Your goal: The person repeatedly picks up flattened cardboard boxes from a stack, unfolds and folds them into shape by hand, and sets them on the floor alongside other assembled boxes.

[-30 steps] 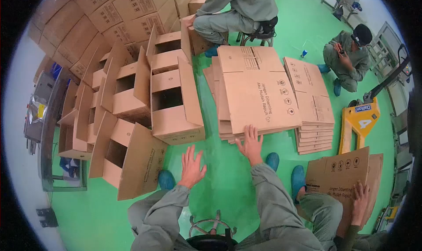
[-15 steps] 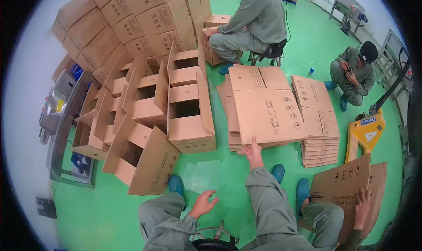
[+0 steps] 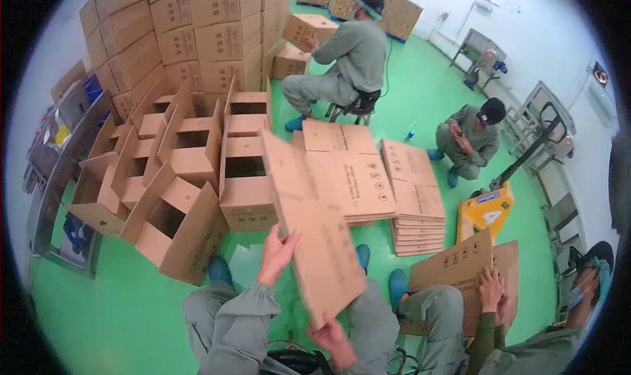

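A flattened cardboard box [image 3: 315, 237] stands tilted in front of me, slightly blurred. My left hand [image 3: 279, 253] is at its left edge, thumb on the near face and fingers along the edge. At the bottom corner, my right hand [image 3: 334, 342] is closed on the cardboard. Behind it lies a stack of flattened boxes [image 3: 358, 184], with a second stack [image 3: 417, 204] to its right. Several opened boxes [image 3: 172, 217] with raised flaps stand on the floor to my left.
Closed boxes [image 3: 217, 33] are piled high at the back left. One seated person [image 3: 355, 59] holds a box; another person [image 3: 473, 138] crouches beyond the stacks. At right, a co-worker's hands [image 3: 493, 289] hold flattened cardboard. A yellow pallet jack [image 3: 485, 212] stands behind.
The top flattened box has come off the stack toward me and is now upright. My left hand has risen to its edge; my right hand has drawn back. The view has shifted right.
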The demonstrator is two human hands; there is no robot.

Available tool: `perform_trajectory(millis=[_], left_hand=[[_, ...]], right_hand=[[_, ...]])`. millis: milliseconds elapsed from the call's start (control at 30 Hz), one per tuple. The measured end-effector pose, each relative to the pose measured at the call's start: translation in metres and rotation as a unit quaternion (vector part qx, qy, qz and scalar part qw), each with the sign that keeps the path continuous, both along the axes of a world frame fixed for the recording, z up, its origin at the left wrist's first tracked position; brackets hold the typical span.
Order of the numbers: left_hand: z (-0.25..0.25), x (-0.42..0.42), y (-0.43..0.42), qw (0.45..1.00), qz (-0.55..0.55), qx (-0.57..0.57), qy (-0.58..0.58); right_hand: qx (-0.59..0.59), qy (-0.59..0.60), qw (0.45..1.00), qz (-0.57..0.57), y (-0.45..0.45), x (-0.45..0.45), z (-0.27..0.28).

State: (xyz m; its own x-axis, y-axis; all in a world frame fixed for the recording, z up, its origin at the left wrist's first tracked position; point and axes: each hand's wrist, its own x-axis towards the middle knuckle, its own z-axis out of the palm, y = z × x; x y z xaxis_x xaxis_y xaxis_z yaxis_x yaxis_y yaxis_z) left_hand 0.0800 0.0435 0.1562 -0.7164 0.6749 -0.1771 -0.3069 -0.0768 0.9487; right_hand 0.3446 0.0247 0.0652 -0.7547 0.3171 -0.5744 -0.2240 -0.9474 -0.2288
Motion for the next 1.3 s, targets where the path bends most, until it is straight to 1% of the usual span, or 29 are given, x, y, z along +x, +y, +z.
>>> perform_trajectory(millis=[33,67,100,133,167,200,233,267,300,367,400,433,467,533,600,633,667,767,900,933,967,1033,1067,1100,1133,1167,1233,1267,1300], left_hand=[[-0.002,-0.002,-0.007,1.0,-0.005,0.011,0.003],[-0.008,-0.004,-0.022,0.984,0.001,-0.075,0.159],[-0.014,0.0,-0.034,0.936,0.009,-0.16,0.313],[-0.015,0.013,-0.04,0.938,0.043,-0.15,0.31],[-0.016,0.023,-0.05,0.937,0.038,-0.147,0.313],[-0.009,0.034,-0.06,0.928,-0.001,-0.195,0.317],[-0.002,0.043,-0.066,0.916,-0.035,-0.238,0.32],[0.006,0.057,-0.07,0.918,-0.034,-0.23,0.322],[0.015,0.075,-0.072,0.913,-0.04,-0.232,0.334],[0.02,0.095,-0.058,0.909,-0.046,-0.228,0.345],[0.019,0.099,-0.049,0.903,-0.065,-0.23,0.356],[0.018,0.104,-0.04,0.896,-0.086,-0.233,0.367],[0.019,0.11,-0.032,0.895,-0.09,-0.233,0.37],[0.024,0.123,-0.018,0.85,-0.179,-0.256,0.424],[0.041,0.131,-0.016,0.845,-0.209,-0.235,0.432],[0.05,0.134,-0.013,0.844,-0.232,-0.208,0.437],[0.053,0.137,-0.007,0.84,-0.24,-0.212,0.438],[0.05,0.15,0.005,0.823,-0.279,-0.194,0.456],[-0.009,0.158,0.052,0.797,-0.33,-0.199,0.465],[-0.023,0.16,0.061,0.785,-0.341,-0.198,0.478],[-0.041,0.162,0.067,0.785,-0.34,-0.192,0.482],[-0.076,0.164,0.069,0.732,-0.38,-0.237,0.513],[-0.081,0.164,0.067,0.731,-0.381,-0.233,0.516],[-0.084,0.163,0.067,0.718,-0.404,-0.282,0.491],[-0.087,0.162,0.071,0.703,-0.425,-0.329,0.465],[-0.089,0.161,0.076,0.703,-0.425,-0.325,0.469],[-0.097,0.16,0.077,0.783,-0.408,-0.306,0.355],[-0.109,0.158,0.078,0.779,-0.416,-0.307,0.356],[-0.125,0.156,0.085,0.796,-0.412,-0.295,0.331]], right_hand=[[-0.015,-0.017,0.999,0.036,-0.025,0.011,0.012],[-0.005,-0.015,0.999,0.032,-0.035,0.03,0.002],[-0.015,0.024,0.993,0.111,-0.045,0.048,-0.011],[-0.025,0.065,0.98,0.188,-0.049,0.055,-0.018],[-0.024,0.068,0.981,0.182,-0.049,0.065,-0.024],[0.082,-0.083,0.942,0.315,-0.046,0.078,-0.028],[0.187,-0.231,0.851,0.433,-0.042,0.076,-0.011],[0.263,-0.267,0.797,0.474,-0.035,0.073,0.006],[0.268,-0.272,0.796,0.471,-0.029,0.068,0.023],[0.435,-0.296,0.798,0.295,-0.018,0.056,0.041],[0.437,-0.298,0.797,0.292,-0.014,0.048,0.037],[0.549,-0.261,0.77,0.196,-0.011,0.037,0.028],[0.646,-0.219,0.725,0.096,-0.007,0.031,0.022],[0.631,-0.239,0.733,0.081,-0.003,0.02,0.038],[0.608,-0.26,0.747,0.068,-0.011,0.018,0.04],[0.653,-0.277,0.705,0.027,-0.016,0.02,0.038],[0.694,-0.295,0.657,-0.013,-0.021,0.02,0.042],[0.63,-0.35,0.691,-0.057,-0.03,0.017,0.059],[0.613,-0.389,0.684,-0.073,0.002,0.018,0.013],[0.635,-0.391,0.662,-0.071,0.008,0.02,0.0],[0.638,-0.392,0.658,-0.076,0.012,0.021,-0.007],[0.569,-0.386,0.726,0.013,0.015,0.022,-0.024],[0.569,-0.387,0.725,0.009,0.011,0.025,-0.054],[0.569,-0.373,0.732,0.046,0.005,0.029,-0.094],[0.568,-0.358,0.736,0.083,0.009,0.032,-0.114],[0.57,-0.36,0.735,0.079,0.015,0.031,-0.102],[0.419,-0.361,0.829,0.084,0.012,0.029,-0.071],[0.429,-0.356,0.826,0.078,0.014,0.033,-0.081],[0.423,-0.361,0.828,0.071,0.015,0.034,-0.065]])
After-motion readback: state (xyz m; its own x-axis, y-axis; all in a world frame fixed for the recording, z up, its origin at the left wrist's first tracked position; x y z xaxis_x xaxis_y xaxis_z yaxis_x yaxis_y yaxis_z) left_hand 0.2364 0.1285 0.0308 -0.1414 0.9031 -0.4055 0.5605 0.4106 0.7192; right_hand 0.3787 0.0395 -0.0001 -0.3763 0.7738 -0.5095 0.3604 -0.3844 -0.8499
